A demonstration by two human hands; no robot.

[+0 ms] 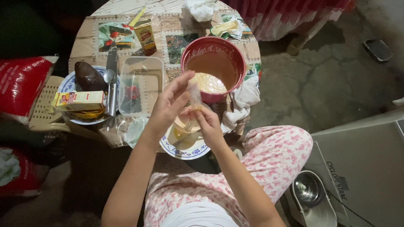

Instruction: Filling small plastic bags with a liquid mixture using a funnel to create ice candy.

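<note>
My left hand (168, 105) and my right hand (207, 124) meet over a small cream cup (183, 124) on a blue-rimmed white plate (184, 152). Between their fingertips they pinch a small clear plastic bag (195, 95), held upright above the cup. Just behind the hands stands a red bowl (213, 47) with pale batter (209, 83) pooled at its bottom.
A round table carries a clear plastic box (140, 86), a patterned plate with an avocado (88, 76), a yellow carton (79, 101), a knife (111, 80) and a spoon. A small juice box (145, 38) and white cloths (243, 100) lie near the bowl. A grey appliance (357, 168) stands at right.
</note>
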